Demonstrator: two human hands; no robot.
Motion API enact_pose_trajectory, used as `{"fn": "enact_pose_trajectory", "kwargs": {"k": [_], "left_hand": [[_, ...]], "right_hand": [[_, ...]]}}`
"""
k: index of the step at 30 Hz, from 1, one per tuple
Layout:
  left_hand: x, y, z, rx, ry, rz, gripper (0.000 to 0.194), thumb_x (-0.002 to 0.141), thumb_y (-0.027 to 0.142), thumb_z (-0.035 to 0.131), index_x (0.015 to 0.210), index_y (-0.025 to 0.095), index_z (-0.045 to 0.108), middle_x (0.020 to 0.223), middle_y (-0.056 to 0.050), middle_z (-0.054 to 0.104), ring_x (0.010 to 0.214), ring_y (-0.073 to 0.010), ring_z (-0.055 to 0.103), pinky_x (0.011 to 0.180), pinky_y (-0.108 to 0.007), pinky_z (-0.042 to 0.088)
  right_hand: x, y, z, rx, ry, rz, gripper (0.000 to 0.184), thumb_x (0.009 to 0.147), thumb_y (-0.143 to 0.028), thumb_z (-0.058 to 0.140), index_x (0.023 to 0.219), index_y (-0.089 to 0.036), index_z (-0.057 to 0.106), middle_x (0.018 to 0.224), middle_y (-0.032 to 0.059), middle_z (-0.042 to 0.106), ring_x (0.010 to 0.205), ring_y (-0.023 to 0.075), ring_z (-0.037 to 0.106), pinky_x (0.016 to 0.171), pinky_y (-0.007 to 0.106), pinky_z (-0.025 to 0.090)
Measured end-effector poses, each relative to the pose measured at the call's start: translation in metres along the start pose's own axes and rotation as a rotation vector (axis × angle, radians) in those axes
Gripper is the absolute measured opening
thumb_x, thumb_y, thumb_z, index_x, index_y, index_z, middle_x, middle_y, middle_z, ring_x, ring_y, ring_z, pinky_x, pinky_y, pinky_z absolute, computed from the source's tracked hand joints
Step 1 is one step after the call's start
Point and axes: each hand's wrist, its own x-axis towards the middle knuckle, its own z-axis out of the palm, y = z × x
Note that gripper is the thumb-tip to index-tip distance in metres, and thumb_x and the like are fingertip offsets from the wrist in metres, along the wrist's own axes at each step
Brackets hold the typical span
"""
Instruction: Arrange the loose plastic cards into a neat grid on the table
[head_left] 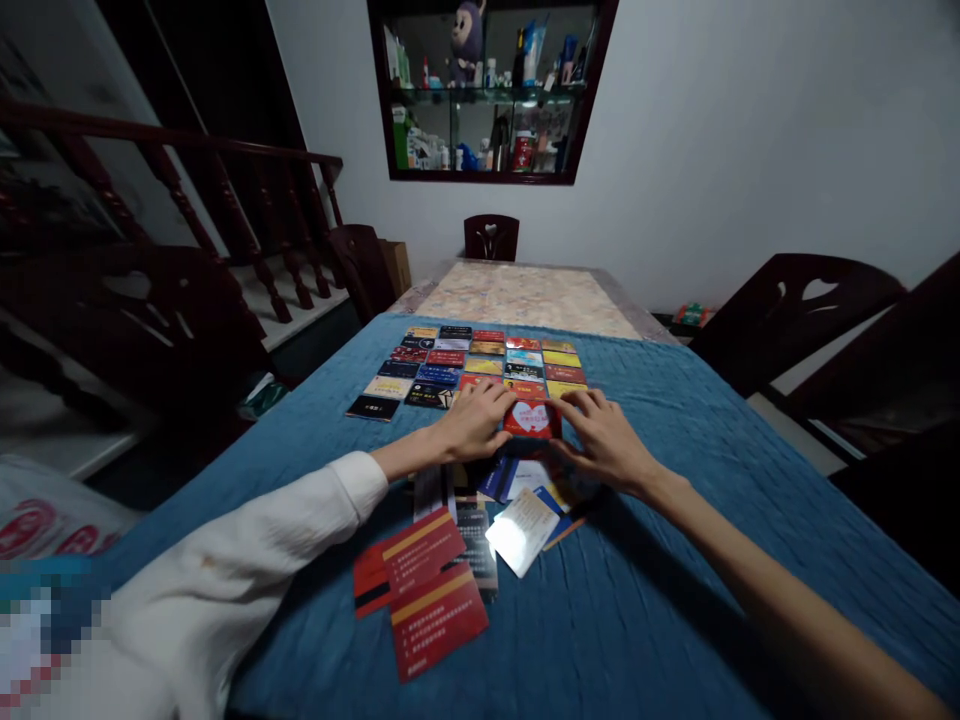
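A red card with a white heart (531,418) is held by its two short sides between my hands, at the near end of the laid-out cards. My left hand (478,420) grips its left edge, fingers bent over the top. On the opposite edge, my right hand (604,437) pinches with thumb and fingers. Beyond them, several cards lie in columns, among them a black card (373,407) at the near left. Closer to me is a loose pile with a red card bearing printed lines (439,618), a shiny white card (523,532) and a dark card (478,550), partly overlapping.
A blue cloth (637,600) covers the near part of the table, with a patterned beige cover (525,292) farther back. Dark wooden chairs (814,320) stand around it. A plastic bag (52,510) is at the left edge, and a wall cabinet (487,178) hangs behind.
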Motion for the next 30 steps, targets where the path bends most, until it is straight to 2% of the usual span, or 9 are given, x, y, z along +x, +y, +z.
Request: {"fn": "enact_pose_trajectory", "kwargs": {"k": [5, 10, 17, 23, 30], "left_hand": [[0.030, 0.010, 0.005, 0.024, -0.041, 0.008, 0.043, 0.084, 0.026, 0.064, 0.124, 0.014, 0.054, 0.126, -0.016, 0.058, 0.119, -0.0349, 0.047, 0.095, -0.051, 0.043], [0.058, 0.015, 0.016, 0.063, -0.067, 0.013, 0.034, 0.087, 0.031, 0.062, 0.116, 0.014, 0.056, 0.121, -0.016, 0.059, 0.118, -0.0353, 0.046, 0.095, -0.054, 0.041], [0.088, 0.021, 0.028, 0.057, -0.149, -0.051, 0.026, 0.089, 0.031, 0.061, 0.107, 0.012, 0.059, 0.125, -0.018, 0.057, 0.122, -0.0368, 0.044, 0.095, -0.056, 0.041], [0.101, 0.021, 0.043, 0.052, -0.177, -0.076, 0.024, 0.087, 0.033, 0.062, 0.103, 0.015, 0.060, 0.125, -0.015, 0.057, 0.122, -0.0350, 0.044, 0.094, -0.051, 0.041], [0.106, 0.019, 0.055, 0.048, -0.188, -0.073, 0.024, 0.088, 0.034, 0.062, 0.104, 0.016, 0.058, 0.124, -0.013, 0.059, 0.122, -0.0328, 0.042, 0.095, -0.050, 0.037]], "right_hand": [[-0.006, 0.031, 0.003, 0.009, -0.022, 0.039, 0.048, 0.091, -0.042, 0.055, 0.134, -0.021, 0.055, 0.125, 0.0144, 0.060, 0.109, 0.0301, 0.049, 0.077, 0.039, 0.043], [-0.007, 0.058, 0.010, 0.038, -0.079, 0.086, 0.046, 0.089, -0.035, 0.058, 0.133, -0.022, 0.056, 0.126, 0.0135, 0.061, 0.108, 0.0301, 0.050, 0.076, 0.039, 0.045], [-0.005, 0.090, 0.027, 0.110, -0.134, 0.126, 0.047, 0.084, -0.028, 0.062, 0.131, -0.022, 0.059, 0.123, 0.0135, 0.062, 0.104, 0.0291, 0.052, 0.078, 0.040, 0.047], [-0.010, 0.105, 0.042, 0.190, -0.177, 0.194, 0.049, 0.084, -0.032, 0.060, 0.133, -0.027, 0.060, 0.123, 0.0125, 0.061, 0.107, 0.0303, 0.052, 0.084, 0.044, 0.048], [-0.015, 0.110, 0.051, 0.258, -0.218, 0.226, 0.047, 0.085, -0.033, 0.059, 0.132, -0.027, 0.060, 0.126, 0.0120, 0.060, 0.109, 0.0307, 0.051, 0.090, 0.046, 0.047]]}}
